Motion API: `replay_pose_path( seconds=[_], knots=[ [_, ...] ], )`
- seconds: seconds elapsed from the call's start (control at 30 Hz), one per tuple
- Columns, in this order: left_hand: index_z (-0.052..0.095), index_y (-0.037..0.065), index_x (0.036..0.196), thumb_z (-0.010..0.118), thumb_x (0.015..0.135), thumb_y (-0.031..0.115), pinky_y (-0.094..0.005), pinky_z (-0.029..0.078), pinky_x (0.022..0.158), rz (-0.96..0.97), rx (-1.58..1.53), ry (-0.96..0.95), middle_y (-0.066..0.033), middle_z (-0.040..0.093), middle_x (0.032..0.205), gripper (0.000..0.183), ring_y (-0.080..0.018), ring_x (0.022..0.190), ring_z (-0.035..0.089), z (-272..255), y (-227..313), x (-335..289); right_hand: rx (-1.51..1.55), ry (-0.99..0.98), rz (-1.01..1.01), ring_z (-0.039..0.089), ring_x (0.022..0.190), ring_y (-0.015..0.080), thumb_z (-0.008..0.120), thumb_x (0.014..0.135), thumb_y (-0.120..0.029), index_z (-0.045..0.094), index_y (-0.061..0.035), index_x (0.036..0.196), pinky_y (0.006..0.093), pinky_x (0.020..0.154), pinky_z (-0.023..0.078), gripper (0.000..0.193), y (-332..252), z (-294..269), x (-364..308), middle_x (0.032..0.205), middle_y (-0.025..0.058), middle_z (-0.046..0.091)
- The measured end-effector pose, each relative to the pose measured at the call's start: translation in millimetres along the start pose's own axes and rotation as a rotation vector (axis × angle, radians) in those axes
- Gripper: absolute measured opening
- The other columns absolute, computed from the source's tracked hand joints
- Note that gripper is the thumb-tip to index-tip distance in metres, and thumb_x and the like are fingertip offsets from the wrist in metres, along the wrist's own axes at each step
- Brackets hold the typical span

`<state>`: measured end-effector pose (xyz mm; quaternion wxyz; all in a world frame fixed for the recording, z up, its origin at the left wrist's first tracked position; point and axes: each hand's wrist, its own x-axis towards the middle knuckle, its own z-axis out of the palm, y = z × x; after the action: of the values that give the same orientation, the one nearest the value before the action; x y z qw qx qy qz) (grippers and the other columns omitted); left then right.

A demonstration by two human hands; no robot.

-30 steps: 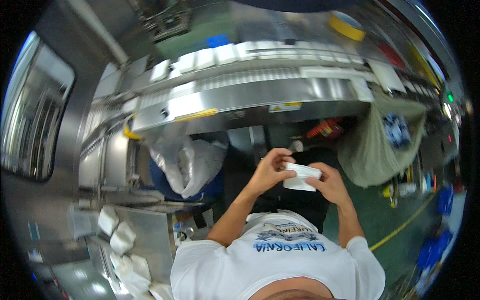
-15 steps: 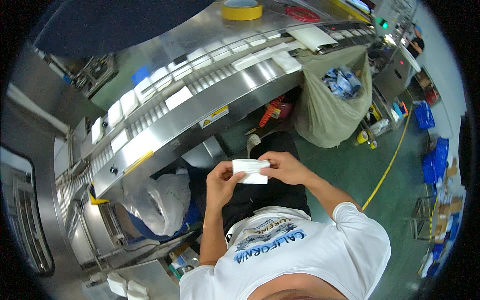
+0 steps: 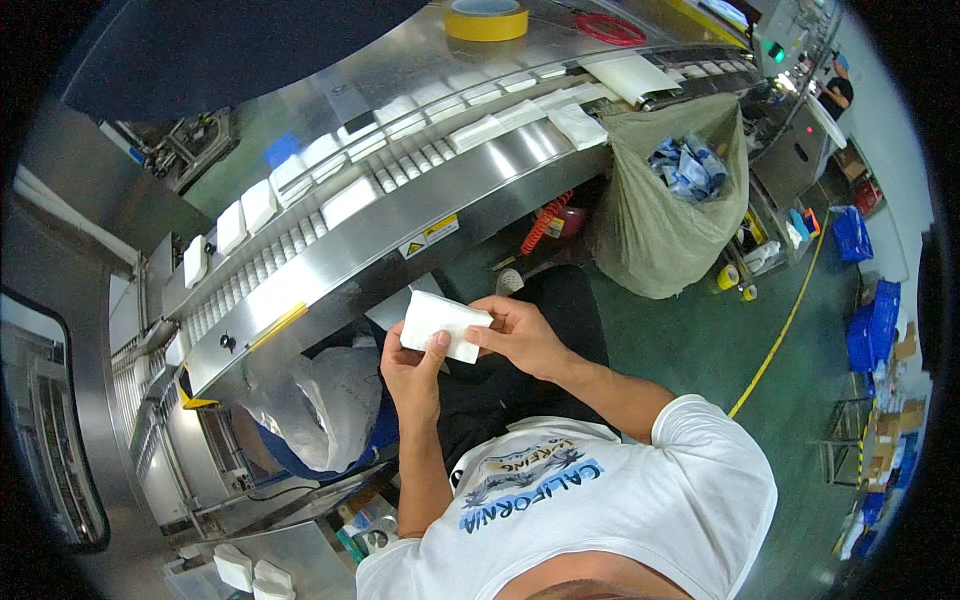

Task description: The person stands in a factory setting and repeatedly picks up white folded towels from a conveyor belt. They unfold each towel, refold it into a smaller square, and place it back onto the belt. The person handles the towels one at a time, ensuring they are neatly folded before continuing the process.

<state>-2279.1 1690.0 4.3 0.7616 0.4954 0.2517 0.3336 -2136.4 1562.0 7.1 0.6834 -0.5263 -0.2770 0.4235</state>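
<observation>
The left hand (image 3: 410, 375) pinches a folded white sheet (image 3: 437, 320) by its lower left, thumb on top; the right hand (image 3: 522, 338) pinches its right end. The sheet is above the lap, near a conveyor (image 3: 500, 165) bearing white packs (image 3: 259, 206).

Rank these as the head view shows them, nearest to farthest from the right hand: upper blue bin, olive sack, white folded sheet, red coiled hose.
From the right hand:
1. White folded sheet: in its grip, at its left.
2. Red coiled hose: just ahead.
3. Olive sack: ahead, to the right.
4. Upper blue bin: far right.
</observation>
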Motion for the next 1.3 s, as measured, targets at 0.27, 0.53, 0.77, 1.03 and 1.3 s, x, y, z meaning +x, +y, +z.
replay_pose_path(
  seconds=[0.27,0.53,0.77,1.03,1.3],
  knots=[
    [0.066,-0.001,0.115,0.082,0.09,0.0,-0.0283,0.056,0.087,0.219,-0.004,0.199,-0.0067,0.073,0.105,0.03,-0.0131,0.096,0.069,-3,18,20,-0.025,-0.151,0.004,0.07,0.097,0.0121,0.073,0.101,-0.015,0.06,0.0011,0.131,0.0284,0.082,0.06,0.037,-19,15,53,0.113,0.0083,0.072],
    [0.047,0.003,0.139,0.073,0.095,-0.002,-0.0421,0.053,0.109,0.226,-0.204,0.117,-0.0202,0.064,0.136,0.051,-0.0306,0.125,0.065,-46,27,22,-0.271,-0.091,-0.009,0.069,0.096,0.0184,0.073,0.099,-0.033,0.057,0.0035,0.132,0.0338,0.079,0.062,0.051,-78,32,165,0.115,0.0128,0.067],
    [0.046,0.001,0.142,0.072,0.1,0.021,-0.0416,0.049,0.11,0.267,-0.012,0.364,-0.0171,0.061,0.14,0.052,-0.0278,0.13,0.06,-96,62,21,-0.053,-0.334,0.061,0.071,0.103,0.0222,0.079,0.094,-0.028,0.056,0.0044,0.132,0.0371,0.092,0.06,0.056,-50,144,242,0.119,0.0153,0.069],
    [0.067,-0.007,0.117,0.081,0.092,0.012,-0.0325,0.058,0.081,0.414,0.059,0.488,-0.0123,0.076,0.107,0.034,-0.019,0.092,0.073,-210,178,146,0.155,-0.366,0.084,0.072,0.109,0.0256,0.074,0.1,-0.018,0.048,0.0062,0.135,0.0378,0.096,0.062,0.05,-13,288,240,0.121,0.0186,0.067],
    [0.071,0.0,0.118,0.085,0.09,0.02,-0.0353,0.054,0.071,0.166,0.438,0.421,-0.0098,0.076,0.106,0.037,-0.0184,0.086,0.072,-419,265,242,-0.12,-0.64,0.014,0.069,0.112,0.0217,0.062,0.105,-0.008,0.043,-0.002,0.143,0.035,0.097,0.057,0.043,-33,194,156,0.129,0.0185,0.068]
  ],
)
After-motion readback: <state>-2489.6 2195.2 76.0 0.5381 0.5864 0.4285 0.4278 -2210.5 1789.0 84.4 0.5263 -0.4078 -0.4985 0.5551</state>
